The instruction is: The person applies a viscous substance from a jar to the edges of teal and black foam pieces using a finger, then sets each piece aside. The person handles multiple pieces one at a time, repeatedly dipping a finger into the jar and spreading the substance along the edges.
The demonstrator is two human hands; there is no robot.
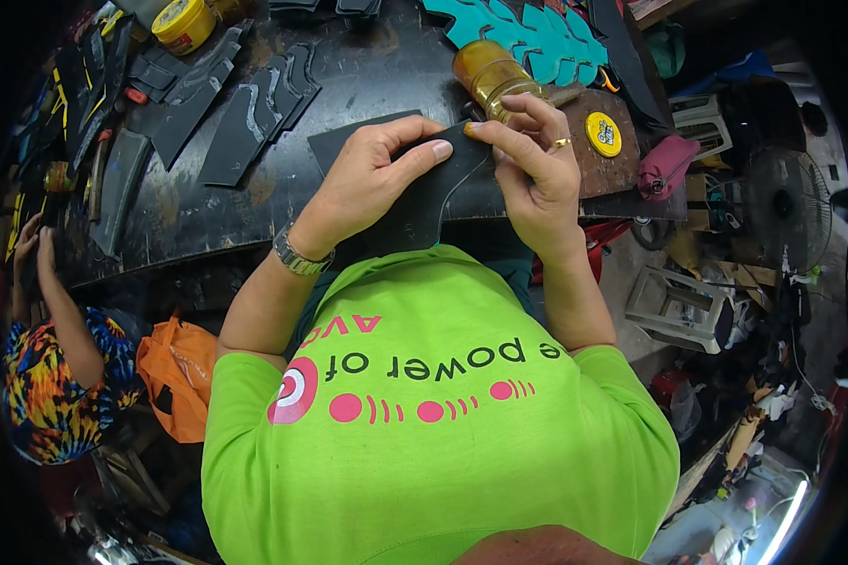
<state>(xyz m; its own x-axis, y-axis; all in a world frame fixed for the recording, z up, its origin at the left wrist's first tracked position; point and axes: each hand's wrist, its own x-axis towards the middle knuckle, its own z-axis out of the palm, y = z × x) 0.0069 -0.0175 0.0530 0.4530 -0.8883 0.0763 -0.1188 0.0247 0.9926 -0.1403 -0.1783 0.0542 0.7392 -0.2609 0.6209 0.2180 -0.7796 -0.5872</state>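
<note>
A dark, flat cut piece of sheet material (416,209) is held over the table's near edge, close to my body. My left hand (367,179) grips its left side, thumb on top and fingers mostly hidden beneath. At its upper right corner, my right hand (542,174) pinches the piece, index fingertip on the surface and other fingers raised. That fingertip looks yellowish. Just beyond the right hand is a see-through amber jar (492,73). Another dark sheet (334,141) lies on the table past my left hand.
Dark cut pieces (240,127) lie in overlapping rows on the black table (367,56). Teal pieces (523,38) are at the far right. A yellow lid (603,135) rests on a brown board (622,169), near a pink pouch (667,169). At far left, another person's hands (33,240) reach the table.
</note>
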